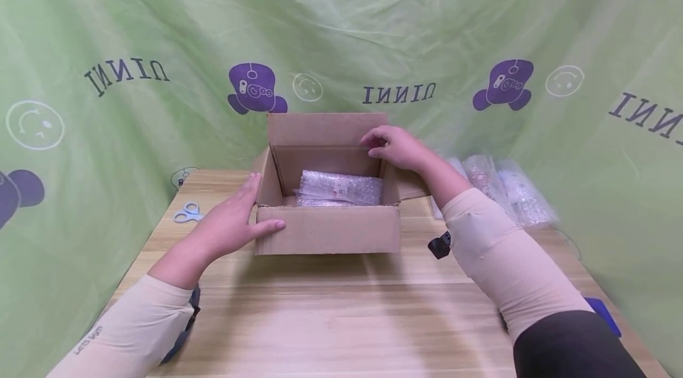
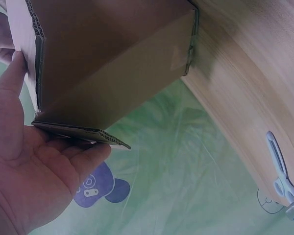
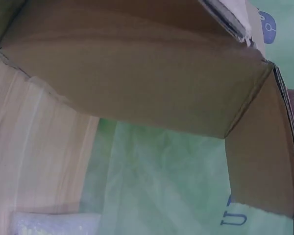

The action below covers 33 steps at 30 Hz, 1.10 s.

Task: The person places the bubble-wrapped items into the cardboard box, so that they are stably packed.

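An open cardboard box [image 1: 328, 231] stands mid-table, its back flap [image 1: 320, 128] raised and its right flap [image 1: 408, 185] folded outward. Bubble-wrapped packages [image 1: 358, 188] lie inside. My left hand [image 1: 229, 224] rests against the box's left front corner, thumb on the front panel and fingers along the left flap [image 2: 83, 133]. Over the back right corner is my right hand [image 1: 397, 147], its fingers loosely bent beside the back flap; contact there is unclear. The right wrist view shows mostly the box's outside wall [image 3: 137, 88], with that hand largely hidden.
Light blue scissors [image 1: 188, 212] lie left of the box. Several bubble-wrapped parcels [image 1: 525, 197] sit at the back right, partly behind the right forearm. A blue object [image 1: 603, 316] lies near the right table edge. A green printed curtain [image 1: 341, 28] hangs behind and beside the table.
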{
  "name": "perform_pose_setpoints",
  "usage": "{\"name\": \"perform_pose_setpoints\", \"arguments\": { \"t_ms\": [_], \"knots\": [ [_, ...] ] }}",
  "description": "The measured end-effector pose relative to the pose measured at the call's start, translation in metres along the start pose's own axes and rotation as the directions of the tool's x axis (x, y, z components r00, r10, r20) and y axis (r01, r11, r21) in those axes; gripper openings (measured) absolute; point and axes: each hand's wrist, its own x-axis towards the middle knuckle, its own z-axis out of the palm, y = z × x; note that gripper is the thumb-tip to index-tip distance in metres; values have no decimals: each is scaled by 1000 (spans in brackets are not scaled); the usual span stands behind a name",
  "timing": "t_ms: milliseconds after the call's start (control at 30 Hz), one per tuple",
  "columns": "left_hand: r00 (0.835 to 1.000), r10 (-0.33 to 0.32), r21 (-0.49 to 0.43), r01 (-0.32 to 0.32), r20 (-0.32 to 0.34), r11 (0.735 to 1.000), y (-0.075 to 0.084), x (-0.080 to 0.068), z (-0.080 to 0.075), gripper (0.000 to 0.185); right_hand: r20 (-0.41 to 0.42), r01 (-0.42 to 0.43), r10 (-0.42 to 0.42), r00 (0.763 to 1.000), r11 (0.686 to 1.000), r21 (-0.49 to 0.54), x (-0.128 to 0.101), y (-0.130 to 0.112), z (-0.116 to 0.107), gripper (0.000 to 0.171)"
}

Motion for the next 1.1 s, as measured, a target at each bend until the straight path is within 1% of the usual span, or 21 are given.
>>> {"name": "perform_pose_setpoints", "arguments": {
  "t_ms": [133,300,533,633,867,1100],
  "knots": [
    [1000,2,0,-2,4,1000,-1,0,1,118,-42,17,-16,999,999,35,-8,5,-2,28],
    [1000,2,-4,-2,0,1000,-2,0,1,118,-82,7,3,997,994,112,-19,13,-1,30],
    [1000,1,-8,-1,-3,1000,-4,0,3,119,-129,-35,54,990,990,140,-26,22,11,29],
    [1000,3,-11,-3,-1,1000,-5,0,3,119,-145,-40,65,987,985,170,-28,23,14,28],
    [1000,2,-5,-2,-5,1000,-5,0,1,119,-173,-24,58,983,981,195,-27,27,19,27],
    [1000,3,13,-3,1,1000,-2,3,0,119,-196,-13,57,979,975,220,-33,29,17,28]
  ]
}}
